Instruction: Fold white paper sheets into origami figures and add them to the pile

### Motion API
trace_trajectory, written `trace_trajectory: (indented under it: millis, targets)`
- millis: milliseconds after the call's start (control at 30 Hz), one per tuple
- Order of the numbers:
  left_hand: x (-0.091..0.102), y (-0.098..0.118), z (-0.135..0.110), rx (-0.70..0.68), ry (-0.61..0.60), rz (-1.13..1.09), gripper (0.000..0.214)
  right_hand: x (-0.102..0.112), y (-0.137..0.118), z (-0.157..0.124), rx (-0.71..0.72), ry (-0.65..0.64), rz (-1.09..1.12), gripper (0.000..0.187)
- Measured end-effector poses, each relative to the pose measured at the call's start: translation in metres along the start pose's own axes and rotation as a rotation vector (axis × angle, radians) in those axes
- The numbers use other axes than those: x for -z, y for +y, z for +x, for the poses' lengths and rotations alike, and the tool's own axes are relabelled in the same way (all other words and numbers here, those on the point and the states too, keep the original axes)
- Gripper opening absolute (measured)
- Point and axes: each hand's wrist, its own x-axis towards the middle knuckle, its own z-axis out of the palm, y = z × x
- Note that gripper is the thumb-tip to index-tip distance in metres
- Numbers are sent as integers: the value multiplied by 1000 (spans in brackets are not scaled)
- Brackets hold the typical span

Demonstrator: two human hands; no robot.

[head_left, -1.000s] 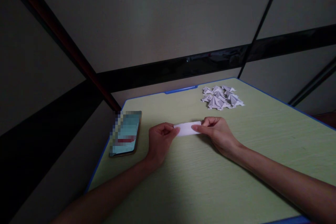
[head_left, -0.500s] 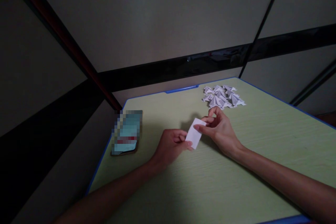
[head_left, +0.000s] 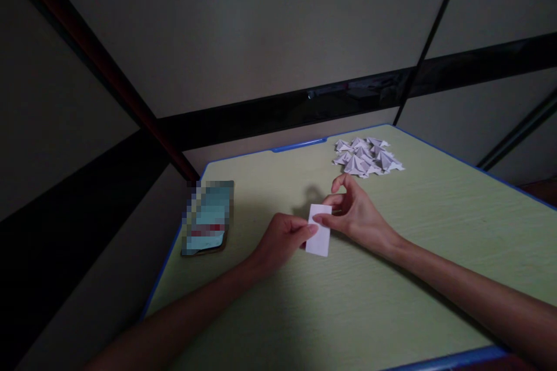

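Observation:
A small white paper rectangle (head_left: 320,242) is held up over the table, its long side running nearly straight toward me. My left hand (head_left: 282,242) pinches its left edge, thumb on top and fingers mostly hidden beneath. From the far right side my right hand (head_left: 351,210) grips the same paper, its thumb lying on the upper part close to the left thumb. The right index finger is curled up off the sheet. Beyond my right hand sits a cluster of several folded white paper figures (head_left: 362,157) with pointed ridges.
A phone (head_left: 213,208), partly pixelated, lies at the left edge of the pale green table (head_left: 418,307). The table has a blue rim, with a blue strip (head_left: 300,145) at the back edge. Dark-banded cabinet panels (head_left: 278,29) rise right behind it.
The paper has turned from a slant to nearly upright in view and shifted slightly left. My left thumb has moved from its near corner up to the middle of its left side.

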Motion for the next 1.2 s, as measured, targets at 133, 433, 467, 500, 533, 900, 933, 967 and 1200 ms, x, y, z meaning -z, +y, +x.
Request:
trace_trajectory:
  millis: [133,433,467,500,533,900,933,967,1200]
  targets:
    - [1,0,0,-18,-2,31,28,-1,-1,-1,5,9,15,47]
    - [-4,4,-2,-63,133,48,31,-5,2,0,-69,-80,10,24]
    - [-4,3,-2,-66,150,50,32,-5,3,-1,-91,-128,-10,22]
    - [-4,3,-2,-66,164,52,33,-5,3,-1,-110,-168,-19,21]
    - [-4,2,-3,-66,174,55,34,-5,4,-1,-118,-190,-20,22]
    - [-3,6,-2,-41,135,33,29,-1,9,-2,-111,-85,-8,36]
    - [-3,6,-2,-41,133,30,29,-1,9,-2,-102,-77,9,38]
    - [-3,5,-2,-41,133,28,29,0,9,-1,-89,-69,20,39]
    - [-2,2,0,-28,102,39,30,2,2,0,-22,142,-12,27]
